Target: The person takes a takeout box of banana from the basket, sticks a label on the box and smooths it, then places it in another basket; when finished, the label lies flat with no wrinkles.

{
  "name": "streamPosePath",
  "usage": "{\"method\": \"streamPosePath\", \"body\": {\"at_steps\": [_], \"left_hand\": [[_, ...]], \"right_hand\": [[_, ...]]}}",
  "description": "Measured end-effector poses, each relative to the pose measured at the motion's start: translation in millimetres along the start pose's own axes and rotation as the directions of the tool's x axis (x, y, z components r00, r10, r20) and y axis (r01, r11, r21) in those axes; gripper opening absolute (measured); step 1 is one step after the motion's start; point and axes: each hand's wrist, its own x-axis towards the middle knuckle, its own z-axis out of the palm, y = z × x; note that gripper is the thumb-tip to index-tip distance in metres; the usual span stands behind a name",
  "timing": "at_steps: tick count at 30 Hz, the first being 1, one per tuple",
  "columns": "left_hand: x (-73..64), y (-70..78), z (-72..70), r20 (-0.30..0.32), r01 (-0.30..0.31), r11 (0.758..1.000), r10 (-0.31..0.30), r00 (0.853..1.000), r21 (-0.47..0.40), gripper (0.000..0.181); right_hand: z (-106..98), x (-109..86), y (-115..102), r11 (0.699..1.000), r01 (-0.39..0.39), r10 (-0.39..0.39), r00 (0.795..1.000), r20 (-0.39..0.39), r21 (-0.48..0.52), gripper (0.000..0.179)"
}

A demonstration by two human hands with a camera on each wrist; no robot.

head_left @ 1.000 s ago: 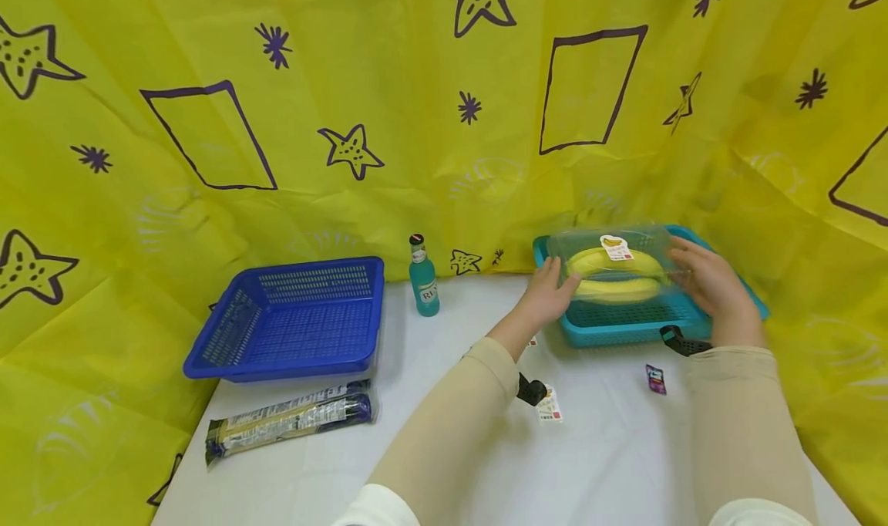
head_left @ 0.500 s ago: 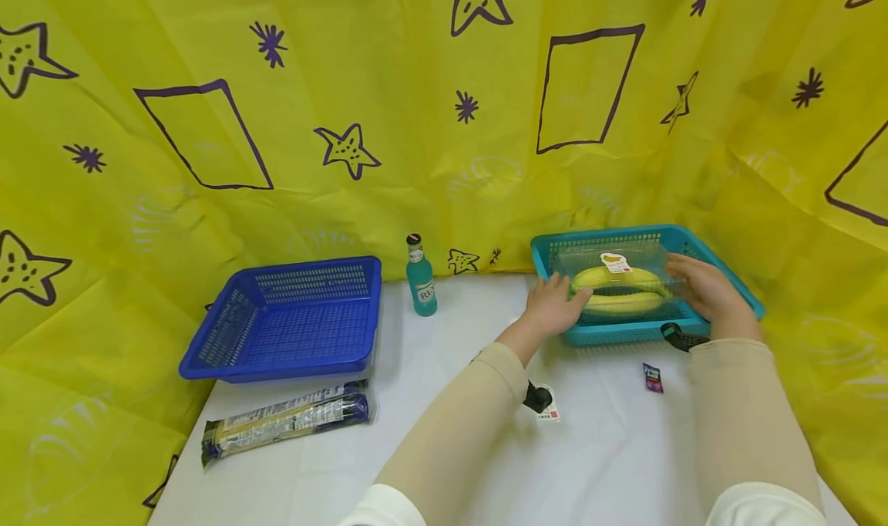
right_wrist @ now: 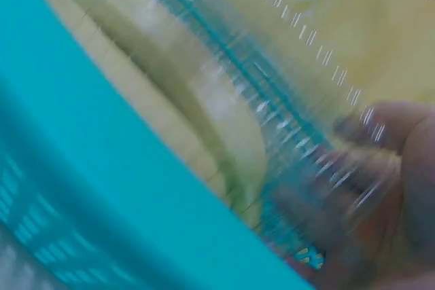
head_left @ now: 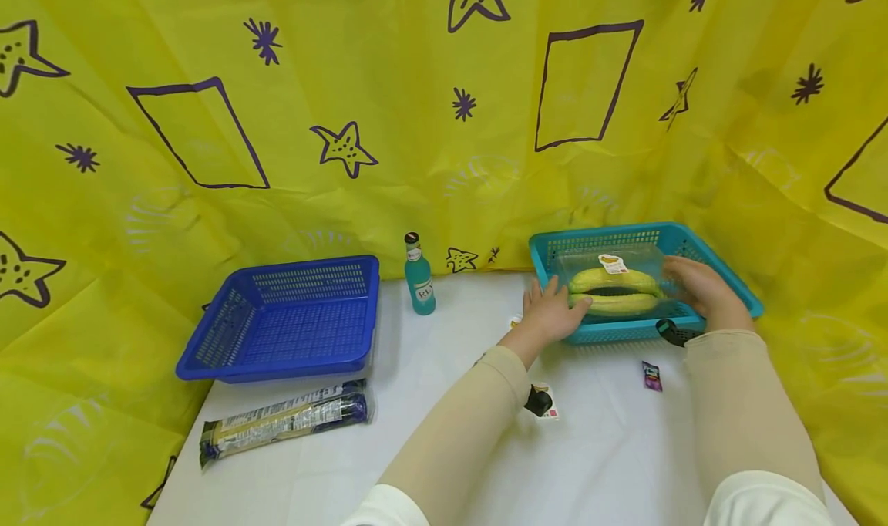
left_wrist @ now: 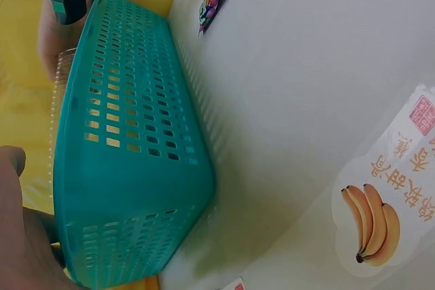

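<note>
A clear plastic box of bananas [head_left: 615, 292] sits inside the teal basket [head_left: 624, 332] at the back right, a banana sticker on its lid. My right hand [head_left: 708, 285] grips the box's right end; in the right wrist view its fingers [right_wrist: 387, 123] curl round the clear edge, some seen through the plastic. At the basket's left end is my left hand [head_left: 551, 314], fingers extended and spread, thumb over the near rim beside the box. The left wrist view has this hand [left_wrist: 20, 229] right at the basket's rim.
A blue basket [head_left: 305, 318] stands at the left, with a long plastic packet [head_left: 287, 418] in front of it. Between the baskets stands a teal bottle [head_left: 419, 275]. A small purple packet [head_left: 651, 375] and banana-print cards [head_left: 546, 402] lie on the white table. Yellow curtain encloses the back.
The box of bananas has come down into the teal basket, carried by both hands. My left hand has moved off the box's left end, its fingers spreading. My right hand stays on the box.
</note>
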Motion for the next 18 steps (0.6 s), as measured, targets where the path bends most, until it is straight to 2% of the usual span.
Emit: {"method": "streamPosePath", "body": {"at_steps": [6, 15, 18], "left_hand": [[-3.0, 0.3, -3.2, 0.006, 0.001, 1.0, -0.001, 1.0, 0.007, 0.073], [-3.6, -5.7, -6.6, 0.043, -0.034, 0.998, 0.032, 0.999, 0.057, 0.071], [-4.6, -8.4, -9.5, 0.057, -0.057, 0.995, 0.053, 0.997, 0.076, 0.068]], "right_hand": [[3.1, 1.5, -2.5, 0.997, -0.028, 0.029, 1.0, 0.01, -0.078, 0.065], [4.8, -0.7, -8.2, 0.993, -0.071, 0.073, 0.997, 0.016, -0.089, 0.073], [2.6, -2.4, -9.8, 0.981, -0.083, 0.084, 0.996, 0.001, -0.174, 0.073]]}}
